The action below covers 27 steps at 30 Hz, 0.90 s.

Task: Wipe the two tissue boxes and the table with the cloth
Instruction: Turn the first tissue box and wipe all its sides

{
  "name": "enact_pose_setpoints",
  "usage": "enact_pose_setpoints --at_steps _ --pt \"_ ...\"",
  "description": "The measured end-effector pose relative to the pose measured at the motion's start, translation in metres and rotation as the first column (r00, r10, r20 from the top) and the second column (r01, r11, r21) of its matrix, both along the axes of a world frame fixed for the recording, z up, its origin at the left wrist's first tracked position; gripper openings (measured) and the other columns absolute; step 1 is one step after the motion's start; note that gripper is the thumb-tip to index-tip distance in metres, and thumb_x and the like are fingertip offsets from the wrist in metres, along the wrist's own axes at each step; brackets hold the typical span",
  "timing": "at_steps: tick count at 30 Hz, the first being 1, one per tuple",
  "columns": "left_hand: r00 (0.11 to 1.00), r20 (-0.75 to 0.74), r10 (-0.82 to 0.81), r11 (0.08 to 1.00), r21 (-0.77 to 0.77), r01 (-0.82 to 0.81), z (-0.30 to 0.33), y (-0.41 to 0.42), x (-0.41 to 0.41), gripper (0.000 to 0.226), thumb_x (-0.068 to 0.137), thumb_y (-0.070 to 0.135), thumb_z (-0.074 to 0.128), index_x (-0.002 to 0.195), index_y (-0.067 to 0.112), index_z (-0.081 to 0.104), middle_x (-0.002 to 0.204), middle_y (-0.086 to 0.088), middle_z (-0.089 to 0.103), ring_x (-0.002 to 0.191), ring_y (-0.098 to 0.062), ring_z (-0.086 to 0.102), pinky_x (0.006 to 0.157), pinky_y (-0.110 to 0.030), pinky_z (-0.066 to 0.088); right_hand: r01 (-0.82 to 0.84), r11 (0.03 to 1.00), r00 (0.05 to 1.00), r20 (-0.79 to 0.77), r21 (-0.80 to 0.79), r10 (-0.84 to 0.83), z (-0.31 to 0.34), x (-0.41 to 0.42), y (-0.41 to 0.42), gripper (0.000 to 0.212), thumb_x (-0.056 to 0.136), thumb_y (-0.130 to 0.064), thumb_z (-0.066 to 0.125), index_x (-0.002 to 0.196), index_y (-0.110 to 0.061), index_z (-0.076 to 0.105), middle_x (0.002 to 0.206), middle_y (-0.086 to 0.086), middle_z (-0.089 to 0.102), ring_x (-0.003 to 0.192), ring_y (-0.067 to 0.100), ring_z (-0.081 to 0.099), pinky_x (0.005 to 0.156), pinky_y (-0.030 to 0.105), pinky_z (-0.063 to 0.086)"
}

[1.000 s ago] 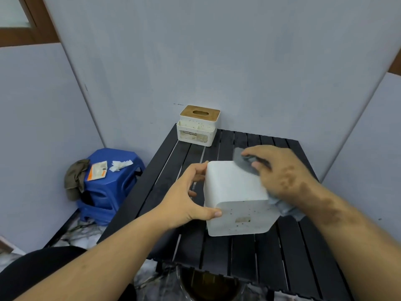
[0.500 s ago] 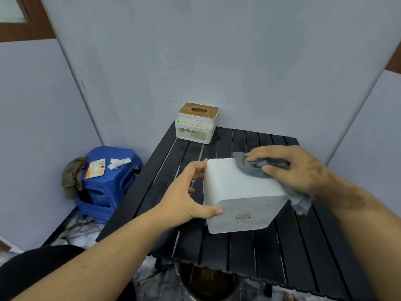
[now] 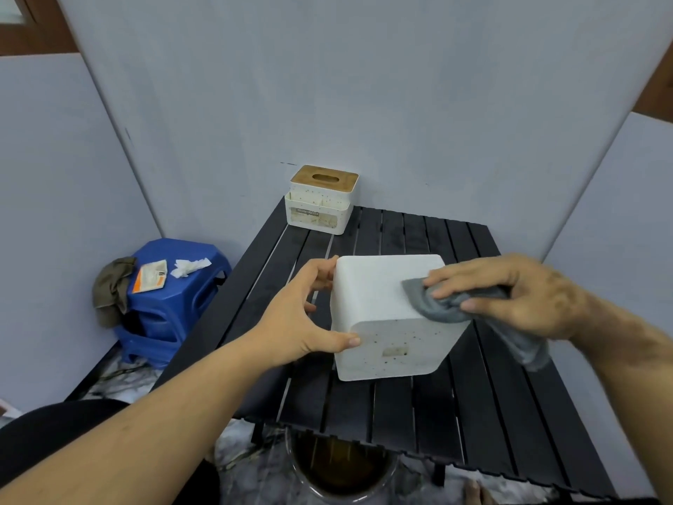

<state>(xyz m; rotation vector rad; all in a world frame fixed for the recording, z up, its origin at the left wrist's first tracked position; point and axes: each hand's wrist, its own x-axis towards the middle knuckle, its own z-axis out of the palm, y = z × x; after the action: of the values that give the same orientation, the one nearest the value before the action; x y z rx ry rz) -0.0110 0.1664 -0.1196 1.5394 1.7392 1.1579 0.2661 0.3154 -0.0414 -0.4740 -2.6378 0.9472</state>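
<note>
Black slatted table point(image 3: 473, 413), grey walls point(image 3: 364, 85). Left hand point(image 3: 302, 322) grips white box point(image 3: 378, 293); right hand point(image 3: 510, 297) clutches cloth point(image 3: 437, 304) on it.

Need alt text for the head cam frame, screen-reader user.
A person's left hand grips a white tissue box on a black slatted table while the right hand presses a grey cloth onto its top. A second tissue box with a wooden lid stands at the table's far edge; a blue stool sits left.
</note>
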Motion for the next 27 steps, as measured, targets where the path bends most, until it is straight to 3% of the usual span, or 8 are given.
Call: enact_pose_setpoints --at_steps 2,6,10,12,19,23,25,27 --pt "1.000 -0.003 -0.001 1.000 -0.008 0.001 0.001 0.000 0.001 0.100 0.053 0.056 0.088 0.141 0.043 0.042 0.140 0.023 0.056 0.132 0.000 0.051 0.108 -0.046 0.047 0.031 0.998 0.999 -0.017 -0.048 -0.032 0.002 0.014 0.006 0.055 0.081 0.013 0.069 0.107 -0.035 0.075 0.124 -0.012 0.069 0.126 0.011 0.057 0.110 0.034 0.042" --pt "1.000 -0.011 0.000 1.000 -0.003 0.000 0.001 0.002 0.001 0.102 0.053 0.055 0.088 0.142 0.042 0.042 0.140 0.022 0.056 0.133 -0.002 0.052 0.107 -0.048 0.048 0.055 0.988 0.998 0.003 0.147 -0.056 -0.001 -0.014 -0.019 0.050 0.085 0.000 0.071 0.112 -0.042 0.071 0.124 -0.026 0.064 0.123 -0.005 0.054 0.111 0.029 0.042" --pt "1.000 -0.024 -0.019 1.000 0.012 0.019 -0.002 0.004 -0.003 0.100 0.050 0.042 0.088 0.140 0.040 0.044 0.137 0.016 0.059 0.130 -0.009 0.056 0.105 -0.053 0.049 -0.059 0.958 0.997 -0.040 0.281 0.073 -0.017 -0.066 -0.070 0.038 0.089 -0.005 0.065 0.120 -0.025 0.070 0.128 -0.015 0.064 0.122 0.000 0.051 0.106 0.008 0.034" --pt "1.000 -0.015 -0.018 1.000 0.013 0.018 -0.002 0.004 -0.003 0.101 0.050 0.041 0.089 0.140 0.041 0.044 0.137 0.016 0.059 0.130 -0.009 0.056 0.105 -0.053 0.049 -0.074 0.973 0.997 -0.011 0.219 0.079 -0.012 -0.063 -0.063 0.039 0.088 -0.001 0.065 0.120 -0.023 0.071 0.129 -0.013 0.064 0.124 -0.002 0.049 0.106 0.005 0.030" --pt "1.000 -0.014 -0.025 1.000 -0.014 0.025 0.000 0.004 -0.002 0.101 0.053 0.056 0.089 0.141 0.047 0.040 0.143 0.023 0.055 0.134 -0.001 0.051 0.107 -0.047 0.049 0.048 0.998 0.999 0.014 -0.036 -0.048 0.003 0.012 0.008 0.051 0.083 0.011 0.067 0.108 -0.033 0.075 0.123 -0.016 0.068 0.124 0.003 0.057 0.111 0.030 0.040" --pt "1.000 -0.009 -0.026 1.000 -0.006 0.026 0.001 0.006 -0.002 0.102 0.051 0.054 0.091 0.140 0.047 0.041 0.143 0.022 0.055 0.133 -0.003 0.052 0.106 -0.049 0.049 0.080 0.985 0.996 0.014 0.150 -0.083 0.001 -0.015 -0.014 0.046 0.087 0.001 0.069 0.114 -0.036 0.072 0.125 -0.024 0.064 0.123 -0.008 0.052 0.111 0.018 0.036" --pt "1.000 -0.009 -0.027 1.000 0.002 0.027 0.000 0.007 -0.002 0.100 0.051 0.052 0.091 0.138 0.047 0.043 0.141 0.020 0.057 0.132 -0.005 0.054 0.105 -0.050 0.049 0.056 0.968 0.998 -0.020 0.246 -0.053 -0.006 -0.045 -0.042 0.038 0.091 -0.004 0.063 0.120 -0.028 0.070 0.128 -0.019 0.062 0.122 -0.004 0.051 0.108 0.009 0.032" --pt "0.999 -0.014 -0.033 0.999 0.008 0.033 -0.001 0.008 -0.003 0.098 0.051 0.049 0.091 0.137 0.045 0.044 0.139 0.017 0.060 0.130 -0.009 0.056 0.105 -0.053 0.049 0.014 0.945 0.999 -0.037 0.327 -0.002 -0.012 -0.070 -0.067 0.036 0.091 -0.008 0.055 0.122 -0.020 0.069 0.127 -0.008 0.064 0.117 0.008 0.055 0.104 0.019 0.042"
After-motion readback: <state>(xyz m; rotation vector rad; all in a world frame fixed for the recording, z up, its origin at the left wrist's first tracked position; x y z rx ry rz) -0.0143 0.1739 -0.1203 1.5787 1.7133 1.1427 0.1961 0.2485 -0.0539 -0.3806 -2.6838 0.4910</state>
